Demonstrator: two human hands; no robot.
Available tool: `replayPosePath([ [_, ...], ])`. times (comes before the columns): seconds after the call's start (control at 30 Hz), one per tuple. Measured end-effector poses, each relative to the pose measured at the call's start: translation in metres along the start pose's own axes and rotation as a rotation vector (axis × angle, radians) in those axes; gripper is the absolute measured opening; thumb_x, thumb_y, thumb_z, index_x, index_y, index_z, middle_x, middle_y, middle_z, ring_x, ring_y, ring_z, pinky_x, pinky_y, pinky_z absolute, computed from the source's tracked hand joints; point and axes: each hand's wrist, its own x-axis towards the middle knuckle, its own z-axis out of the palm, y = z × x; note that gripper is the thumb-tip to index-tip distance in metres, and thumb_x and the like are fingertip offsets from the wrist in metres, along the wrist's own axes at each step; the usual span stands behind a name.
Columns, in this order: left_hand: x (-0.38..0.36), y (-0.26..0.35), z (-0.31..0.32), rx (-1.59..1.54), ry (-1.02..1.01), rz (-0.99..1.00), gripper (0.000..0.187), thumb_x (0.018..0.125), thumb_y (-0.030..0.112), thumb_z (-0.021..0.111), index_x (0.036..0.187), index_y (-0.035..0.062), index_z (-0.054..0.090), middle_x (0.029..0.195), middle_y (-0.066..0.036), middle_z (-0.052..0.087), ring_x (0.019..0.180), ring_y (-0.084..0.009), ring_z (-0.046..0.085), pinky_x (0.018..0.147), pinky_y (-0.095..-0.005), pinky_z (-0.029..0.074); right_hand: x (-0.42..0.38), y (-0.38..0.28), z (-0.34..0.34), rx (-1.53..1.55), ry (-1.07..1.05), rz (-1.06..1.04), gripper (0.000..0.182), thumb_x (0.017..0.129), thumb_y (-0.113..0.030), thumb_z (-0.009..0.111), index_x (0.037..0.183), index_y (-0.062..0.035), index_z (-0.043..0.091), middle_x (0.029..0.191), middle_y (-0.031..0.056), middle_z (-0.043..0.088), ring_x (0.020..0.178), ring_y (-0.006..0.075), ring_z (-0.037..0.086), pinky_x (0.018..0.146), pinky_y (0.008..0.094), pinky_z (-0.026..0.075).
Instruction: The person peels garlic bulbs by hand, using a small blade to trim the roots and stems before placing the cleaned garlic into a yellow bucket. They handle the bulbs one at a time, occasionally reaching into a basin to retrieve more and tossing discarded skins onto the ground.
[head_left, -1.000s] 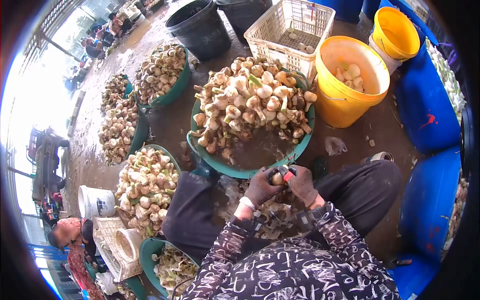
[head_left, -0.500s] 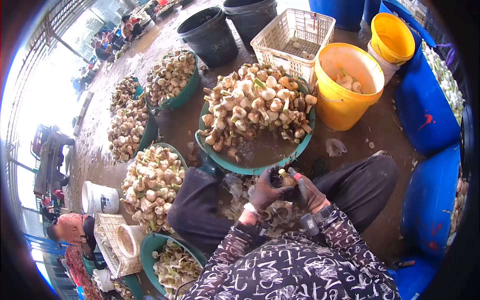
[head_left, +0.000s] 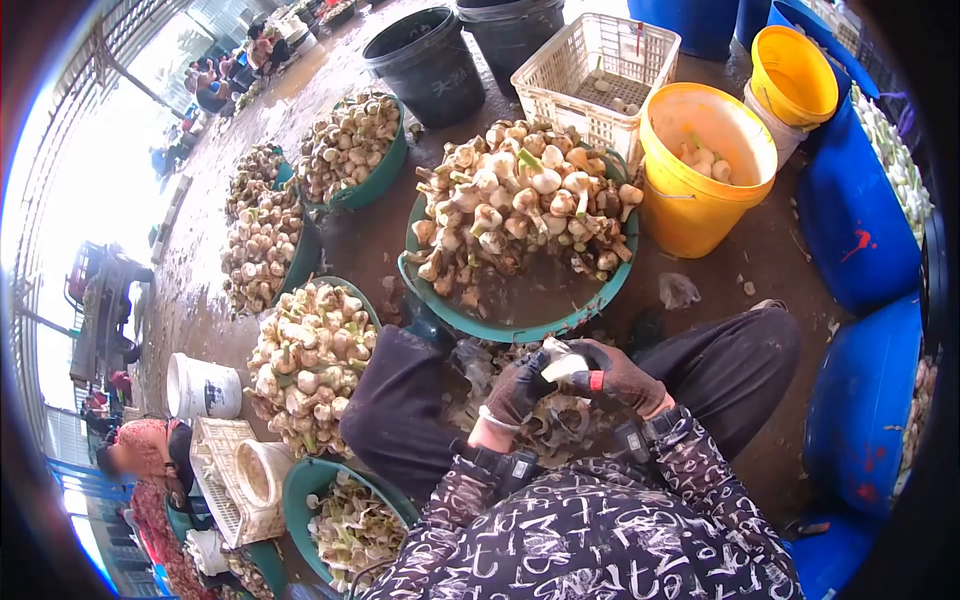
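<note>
Between my gloved hands, above a heap of loose peels [head_left: 555, 425], is a garlic bulb [head_left: 566, 368] with a pale, bare surface. My left hand [head_left: 520, 390] closes on its left side. My right hand [head_left: 615, 377], with a red band on a finger, wraps round its right side. Just beyond them stands a green tub [head_left: 470, 322] heaped with unpeeled garlic [head_left: 530, 190]. To its right is a yellow bucket [head_left: 700, 215] with a few pale bulbs inside.
A white crate [head_left: 600, 75] and black buckets [head_left: 425, 75] stand at the back. Blue barrels [head_left: 860, 220] line the right. More garlic piles [head_left: 310, 365] and a white bucket [head_left: 203, 388] are on the left, with a person [head_left: 150, 450] beyond.
The bulb between my hands now shows a large white surface where it looked brownish before. My hands have turned around it, and the whole view has shifted slightly.
</note>
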Motion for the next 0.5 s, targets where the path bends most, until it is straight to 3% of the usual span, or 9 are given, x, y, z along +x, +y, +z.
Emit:
replayPosePath([
  [0.1, -0.006, 0.001, 0.001, -0.233, 0.044, -0.16, 0.046, 0.08, 0.004, 0.059, 0.126, 0.0013, 0.051, 0.103, -0.014, 0.064, 0.091, -0.0185, 0.062, 0.077, -0.0315, 0.049, 0.002, -0.008, 0.007, -0.154, 0.044, -0.103, 0.041, 0.08, -0.012, 0.067, 0.118, -0.0023, 0.056, 0.115, 0.0068, 0.057, 0.105, 0.0143, 0.05, 0.09, 0.0295, 0.041],
  [0.17, -0.011, -0.006, 0.002, -0.229, 0.041, -0.178, 0.044, 0.081, 0.004, 0.059, 0.124, 0.0009, 0.052, 0.104, -0.013, 0.064, 0.091, -0.0176, 0.062, 0.078, -0.0305, 0.048, 0.005, -0.019, 0.014, -1.136, 0.147, -0.577, 0.033, 0.079, -0.011, 0.066, 0.111, -0.0036, 0.06, 0.11, 0.0062, 0.059, 0.107, 0.0162, 0.051, 0.089, 0.0303, 0.042],
  [0.23, -0.009, -0.016, 0.005, -0.224, 0.036, -0.191, 0.041, 0.082, 0.005, 0.06, 0.123, 0.0006, 0.053, 0.105, -0.011, 0.064, 0.092, -0.0167, 0.061, 0.079, -0.0294, 0.048, 0.005, -0.013, 0.016, -1.146, 0.216, -0.561, 0.027, 0.08, -0.01, 0.066, 0.106, -0.0038, 0.061, 0.106, 0.0056, 0.061, 0.103, 0.0175, 0.054, 0.085, 0.0307, 0.044],
  [0.3, -0.003, -0.019, 0.008, -0.222, 0.127, -0.055, 0.035, 0.085, 0.009, 0.061, 0.119, 0.0, 0.056, 0.107, -0.009, 0.064, 0.093, -0.0164, 0.06, 0.082, -0.0283, 0.047, 0.009, 0.006, 0.017, -1.153, 0.285, -0.549, 0.022, 0.08, -0.009, 0.065, 0.101, -0.004, 0.062, 0.101, 0.005, 0.063, 0.1, 0.0189, 0.057, 0.081, 0.0311, 0.047],
  [0.33, -0.003, -0.017, 0.007, -0.22, 0.127, -0.054, 0.035, 0.085, 0.009, 0.061, 0.119, 0.0, 0.056, 0.107, -0.009, 0.064, 0.093, -0.0164, 0.06, 0.082, -0.0283, 0.047, 0.015, 0.024, 0.014, -0.614, 0.385, -0.335, 0.017, 0.083, -0.011, 0.063, 0.098, -0.0046, 0.062, 0.096, 0.0042, 0.064, 0.095, 0.0195, 0.059, 0.077, 0.0314, 0.048],
  [0.37, -0.001, -0.005, 0.003, -0.561, 0.154, -0.265, 0.031, 0.086, 0.009, 0.062, 0.116, 0.0003, 0.057, 0.106, -0.008, 0.063, 0.095, -0.0165, 0.059, 0.084, -0.0283, 0.046, 0.019, 0.037, 0.011, -0.074, 0.458, -0.113, 0.013, 0.085, -0.013, 0.06, 0.096, -0.0052, 0.061, 0.09, 0.0034, 0.064, 0.089, 0.02, 0.062, 0.072, 0.0317, 0.05],
  [0.4, -0.001, 0.005, 0.0, -0.902, 0.177, -0.481, 0.028, 0.086, 0.01, 0.062, 0.112, 0.0006, 0.059, 0.106, -0.008, 0.063, 0.096, -0.0166, 0.059, 0.086, -0.0283, 0.046, 0.021, 0.043, 0.006, -0.073, 0.459, -0.11, 0.013, 0.085, -0.013, 0.06, 0.096, -0.0052, 0.061, 0.09, 0.0034, 0.064, 0.089, 0.02, 0.062, 0.072, 0.0317, 0.05],
  [0.47, -0.006, 0.009, -0.003, -0.77, 0.14, -0.392, 0.022, 0.086, 0.013, 0.064, 0.105, 0.0032, 0.064, 0.105, -0.007, 0.063, 0.098, -0.0159, 0.058, 0.086, -0.0285, 0.045, 0.023, 0.042, -0.001, 0.993, 0.298, 0.14, 0.014, 0.09, -0.019, 0.053, 0.093, -0.0076, 0.061, 0.084, 0.0029, 0.064, 0.079, 0.0164, 0.063, 0.067, 0.0291, 0.051],
  [0.5, -0.01, 0.009, -0.008, -0.628, -0.159, -0.301, 0.019, 0.086, 0.015, 0.065, 0.101, 0.0038, 0.066, 0.105, -0.006, 0.064, 0.099, -0.0154, 0.057, 0.086, -0.0289, 0.044, 0.016, 0.028, 0.006, 0.535, 0.456, 0.047, 0.021, 0.092, -0.028, 0.05, 0.093, -0.0098, 0.061, 0.082, 0.0034, 0.064, 0.076, 0.0161, 0.062, 0.067, 0.0286, 0.052],
])
